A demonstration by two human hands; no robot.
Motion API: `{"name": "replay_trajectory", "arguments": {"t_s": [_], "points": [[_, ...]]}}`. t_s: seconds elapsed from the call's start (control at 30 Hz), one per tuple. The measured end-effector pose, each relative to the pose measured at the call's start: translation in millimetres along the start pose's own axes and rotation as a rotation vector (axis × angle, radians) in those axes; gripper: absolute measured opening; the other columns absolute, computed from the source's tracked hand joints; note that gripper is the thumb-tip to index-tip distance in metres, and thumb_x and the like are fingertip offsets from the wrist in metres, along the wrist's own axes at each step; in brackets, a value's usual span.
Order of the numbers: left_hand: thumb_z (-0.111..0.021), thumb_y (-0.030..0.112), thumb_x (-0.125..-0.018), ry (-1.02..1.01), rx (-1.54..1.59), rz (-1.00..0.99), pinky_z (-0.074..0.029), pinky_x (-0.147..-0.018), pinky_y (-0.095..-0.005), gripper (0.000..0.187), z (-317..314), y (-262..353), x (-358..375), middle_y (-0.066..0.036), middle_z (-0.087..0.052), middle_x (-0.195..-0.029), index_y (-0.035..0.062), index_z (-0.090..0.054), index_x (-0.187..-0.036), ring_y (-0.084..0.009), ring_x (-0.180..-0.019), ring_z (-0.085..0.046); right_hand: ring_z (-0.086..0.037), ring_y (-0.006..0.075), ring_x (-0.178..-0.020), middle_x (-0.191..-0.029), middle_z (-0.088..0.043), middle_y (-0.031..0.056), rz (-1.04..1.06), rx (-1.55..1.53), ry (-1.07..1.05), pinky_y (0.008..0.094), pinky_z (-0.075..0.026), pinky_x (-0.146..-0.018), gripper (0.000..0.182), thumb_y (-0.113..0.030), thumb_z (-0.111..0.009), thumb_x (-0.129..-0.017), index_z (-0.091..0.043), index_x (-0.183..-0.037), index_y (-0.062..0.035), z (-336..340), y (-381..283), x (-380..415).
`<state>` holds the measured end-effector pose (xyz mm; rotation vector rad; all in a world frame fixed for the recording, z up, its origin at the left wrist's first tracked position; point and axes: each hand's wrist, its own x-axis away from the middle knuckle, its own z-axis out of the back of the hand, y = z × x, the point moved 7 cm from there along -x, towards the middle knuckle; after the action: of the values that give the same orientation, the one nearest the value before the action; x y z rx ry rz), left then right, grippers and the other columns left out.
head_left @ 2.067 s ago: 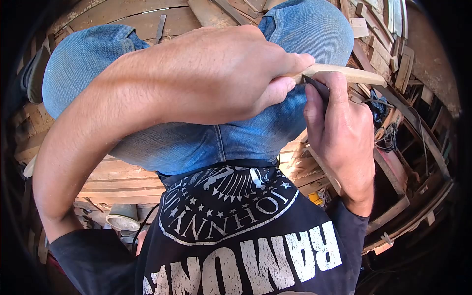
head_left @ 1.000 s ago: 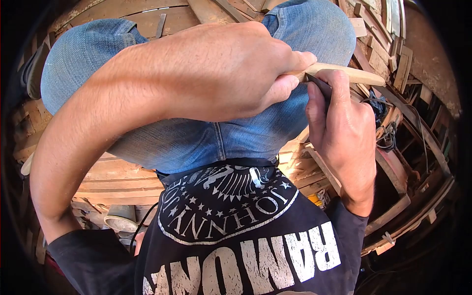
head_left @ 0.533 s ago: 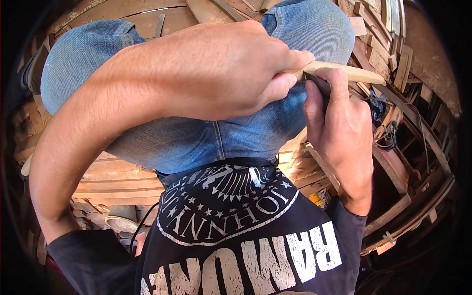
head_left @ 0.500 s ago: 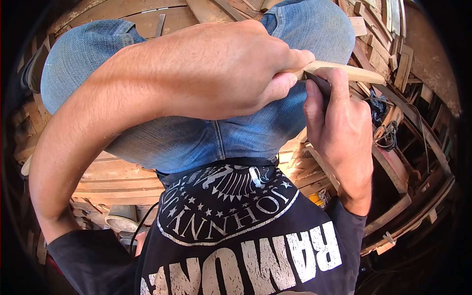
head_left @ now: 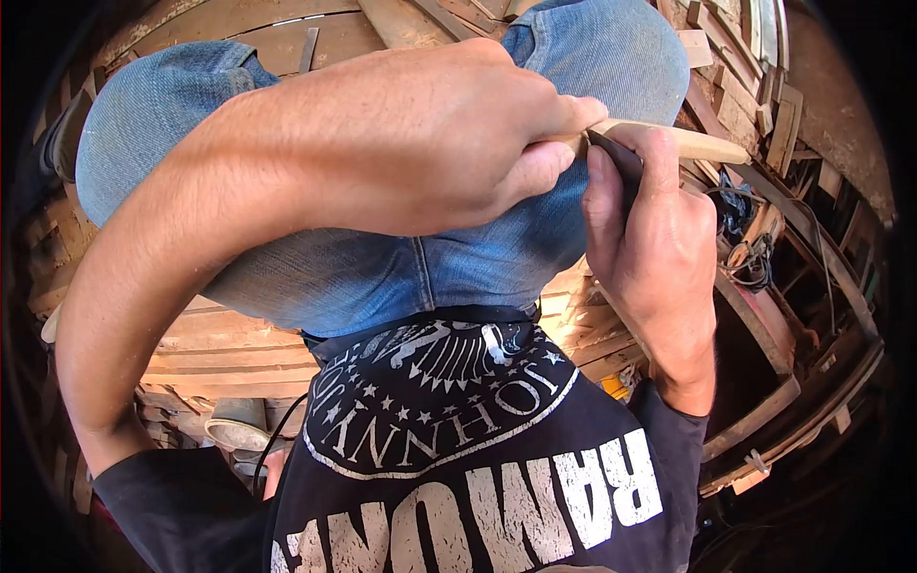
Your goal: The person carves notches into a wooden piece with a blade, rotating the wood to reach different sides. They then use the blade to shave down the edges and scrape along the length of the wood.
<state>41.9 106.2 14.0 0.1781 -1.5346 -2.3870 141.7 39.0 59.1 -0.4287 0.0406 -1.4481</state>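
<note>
A pale, smooth, slightly curved wooden piece [head_left: 702, 144] lies across my right thigh, tapering to a rounded tip on the right. My left hand [head_left: 478, 138] is closed around its other end, thumb and index finger pinching it; the rest of that end is hidden under the hand. In my right hand [head_left: 659, 224] is a dark flat blade [head_left: 621, 162], pressed between thumb and bent index finger. Its upper corner touches the wood just right of my left fingertips. How far the blade runs into my palm is hidden.
Wooden strips and offcuts [head_left: 740, 100] are piled at the upper right. Stacked boards [head_left: 224, 344] lie under my seat. A grey bucket-like container [head_left: 237, 425] stands at the lower left. Bundled cable [head_left: 752, 260] and a wooden frame [head_left: 764, 420] are on the right.
My right hand and the blade have shifted slightly left along the wood, towards my left fingertips. My left hand keeps its grip, moving barely.
</note>
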Motion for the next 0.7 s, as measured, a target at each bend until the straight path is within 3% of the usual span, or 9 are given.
{"name": "replay_trajectory", "arguments": {"t_s": [0.07,0.13,0.2,0.23,0.27,0.3,0.33,0.37,0.7], "points": [[-0.053,0.018,-0.098,0.021,-0.003,-0.019,-0.045,-0.054,-0.0430,0.041,2.7,0.8,0.8,-0.018,-0.057,-0.060,0.0052,-0.058,-0.136,-0.0314,-0.051,-0.059,-0.070,0.0361,-0.066,-0.083,-0.071,0.0188,0.003,0.016,0.017,0.0389,-0.053,-0.055,0.023,0.001,-0.063,-0.093,-0.050,-0.111,-0.0001,-0.7,-1.1,-0.5],[-0.051,0.016,-0.096,-0.049,0.123,0.083,-0.053,-0.065,-0.0501,0.022,2.9,1.7,0.3,-0.023,-0.064,-0.069,-0.0022,-0.065,-0.097,-0.0404,-0.070,-0.067,-0.070,0.0358,-0.065,-0.083,-0.071,0.0190,0.004,-0.013,0.010,0.0388,-0.053,-0.055,0.022,0.001,-0.063,-0.093,-0.051,-0.111,0.0001,-0.8,0.5,1.5],[-0.052,0.016,-0.096,-0.054,0.107,0.086,-0.053,-0.065,-0.0498,0.022,4.3,4.5,0.4,-0.023,-0.064,-0.069,-0.0022,-0.065,-0.097,-0.0403,-0.070,-0.067,-0.070,0.0356,-0.065,-0.082,-0.071,0.0192,-0.005,-0.028,0.009,0.0387,-0.052,-0.055,0.022,0.001,-0.063,-0.093,-0.051,-0.111,0.0002,-1.6,3.1,3.4],[-0.053,0.016,-0.096,-0.058,0.088,0.090,-0.053,-0.065,-0.0496,0.022,4.9,4.5,-0.2,-0.023,-0.064,-0.069,-0.0021,-0.065,-0.096,-0.0403,-0.070,-0.067,-0.066,0.0343,-0.056,-0.071,-0.066,0.0158,0.018,-0.029,0.056,0.0409,-0.049,-0.048,0.019,-0.004,-0.064,-0.092,-0.052,-0.107,-0.0021,-1.1,2.8,2.5],[-0.053,0.016,-0.096,-0.058,0.087,0.089,-0.053,-0.065,-0.0496,0.022,2.4,1.1,-0.1,-0.023,-0.064,-0.069,-0.0021,-0.065,-0.096,-0.0403,-0.070,-0.067,-0.061,0.0331,-0.048,-0.059,-0.061,0.0124,0.041,-0.033,0.102,0.0430,-0.046,-0.042,0.017,-0.009,-0.066,-0.092,-0.053,-0.102,-0.0044,0.2,2.0,2.3],[-0.053,0.017,-0.097,-0.024,0.083,0.042,-0.050,-0.061,-0.0463,0.027,0.8,0.1,-0.2,-0.022,-0.061,-0.066,0.0007,-0.062,-0.116,-0.0366,-0.063,-0.064,-0.061,0.0331,-0.048,-0.059,-0.061,0.0124,0.040,-0.035,0.100,0.0430,-0.046,-0.042,0.017,-0.009,-0.066,-0.092,-0.053,-0.102,-0.0044,1.6,0.5,2.3],[-0.053,0.018,-0.099,0.009,0.079,-0.005,-0.046,-0.057,-0.0431,0.040,0.3,0.4,0.2,-0.020,-0.059,-0.064,0.0035,-0.058,-0.136,-0.0330,-0.056,-0.061,-0.066,0.0343,-0.057,-0.071,-0.066,0.0160,0.016,-0.038,0.059,0.0408,-0.050,-0.048,0.019,-0.004,-0.064,-0.092,-0.052,-0.106,-0.0019,1.7,0.3,2.9],[-0.053,0.018,-0.099,0.007,0.081,-0.004,-0.046,-0.057,-0.0431,0.040,-1.1,-1.5,1.4,-0.020,-0.059,-0.064,0.0035,-0.058,-0.136,-0.0330,-0.056,-0.061,-0.070,0.0356,-0.066,-0.082,-0.071,0.0196,-0.008,-0.039,0.018,0.0387,-0.053,-0.055,0.022,0.001,-0.063,-0.092,-0.051,-0.111,0.0006,1.1,0.6,3.2],[-0.053,0.017,-0.098,-0.026,0.058,0.005,-0.046,-0.058,-0.0430,0.041,-0.6,0.0,0.2,-0.020,-0.058,-0.063,0.0015,-0.058,-0.136,-0.0326,-0.056,-0.061,-0.070,0.0367,-0.069,-0.084,-0.071,0.0207,-0.038,0.039,-0.054,0.0397,-0.053,-0.056,0.022,0.001,-0.063,-0.092,-0.050,-0.110,-0.0003,0.7,2.0,4.0]]}}
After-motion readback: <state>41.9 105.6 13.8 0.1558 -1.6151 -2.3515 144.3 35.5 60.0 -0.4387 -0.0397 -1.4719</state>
